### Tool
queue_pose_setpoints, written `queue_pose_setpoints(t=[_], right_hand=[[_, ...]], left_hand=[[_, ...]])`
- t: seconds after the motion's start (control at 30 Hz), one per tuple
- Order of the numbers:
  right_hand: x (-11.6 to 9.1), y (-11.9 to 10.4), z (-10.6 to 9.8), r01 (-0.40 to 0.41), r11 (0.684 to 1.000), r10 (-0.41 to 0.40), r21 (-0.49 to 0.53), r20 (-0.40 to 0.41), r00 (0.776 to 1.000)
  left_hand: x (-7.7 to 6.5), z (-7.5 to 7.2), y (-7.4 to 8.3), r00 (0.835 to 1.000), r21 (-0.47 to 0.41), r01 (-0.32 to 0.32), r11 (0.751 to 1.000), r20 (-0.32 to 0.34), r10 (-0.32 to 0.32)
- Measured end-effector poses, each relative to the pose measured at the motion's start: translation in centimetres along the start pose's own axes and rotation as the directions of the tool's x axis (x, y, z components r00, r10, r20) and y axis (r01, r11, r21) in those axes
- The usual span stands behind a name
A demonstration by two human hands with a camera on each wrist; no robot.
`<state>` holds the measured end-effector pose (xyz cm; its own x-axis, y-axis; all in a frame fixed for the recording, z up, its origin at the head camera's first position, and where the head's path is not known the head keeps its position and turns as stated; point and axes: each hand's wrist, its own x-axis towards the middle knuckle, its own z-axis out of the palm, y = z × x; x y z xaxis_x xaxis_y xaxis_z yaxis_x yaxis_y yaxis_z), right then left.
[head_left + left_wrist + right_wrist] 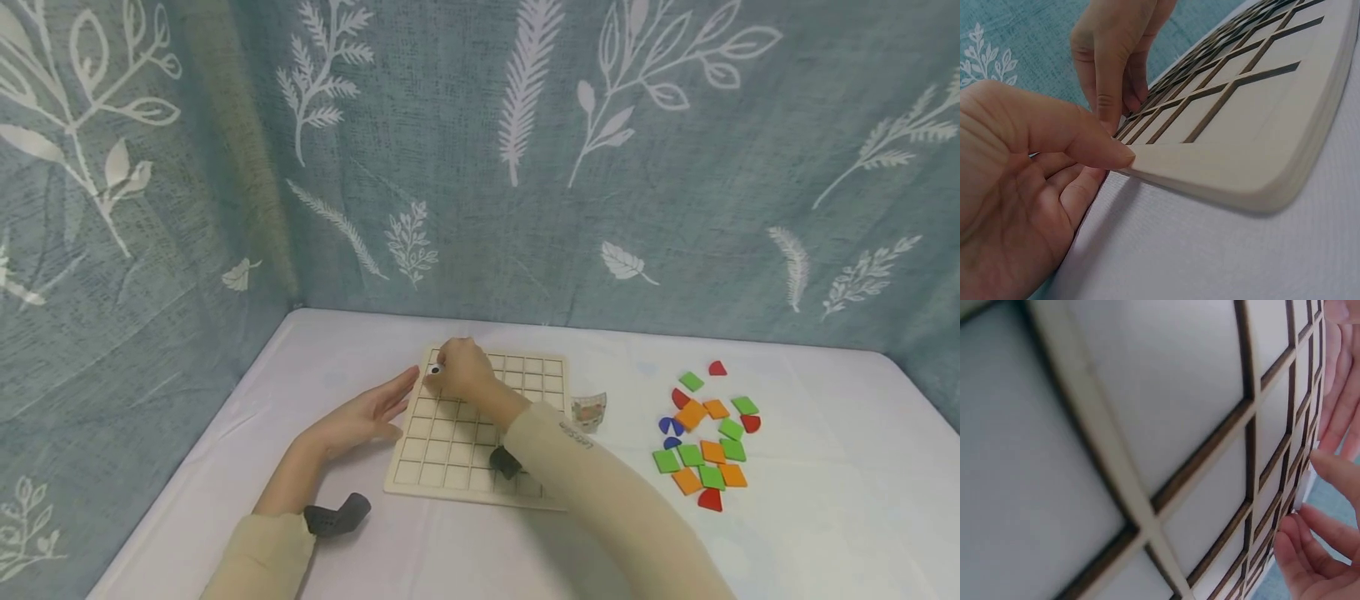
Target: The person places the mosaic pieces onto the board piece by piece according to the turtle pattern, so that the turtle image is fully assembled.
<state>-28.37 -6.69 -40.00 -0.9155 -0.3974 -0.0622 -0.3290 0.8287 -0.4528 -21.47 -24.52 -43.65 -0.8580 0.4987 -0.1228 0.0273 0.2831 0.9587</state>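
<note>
A square wooden grid board lies on the white-covered table, its raised lines forming rows of recessed squares. My right hand reaches across to the board's far left corner and pinches a small white tile with a black dot between thumb and fingers. That tile also shows as a pale edge in the right wrist view, at the grid's border. Along the board's left side lies my left hand, its fingers extended and the thumb tip at the rim, as the left wrist view shows.
Several orange, green and red flat pieces lie loose to the right, with a few blue wedges among them. A small clear packet or printed slip sits by the board's right edge. A patterned curtain stands behind.
</note>
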Motion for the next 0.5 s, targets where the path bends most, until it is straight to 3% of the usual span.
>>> queue_pose_setpoints(t=[0.5], right_hand=[[-0.33, 0.15, -0.05, 0.029, 1.000, -0.029, -0.008, -0.011, 1.000]], left_hand=[[0.04, 0.02, -0.02, 1.000, -0.005, -0.013, 1.000, 0.007, 0.013]])
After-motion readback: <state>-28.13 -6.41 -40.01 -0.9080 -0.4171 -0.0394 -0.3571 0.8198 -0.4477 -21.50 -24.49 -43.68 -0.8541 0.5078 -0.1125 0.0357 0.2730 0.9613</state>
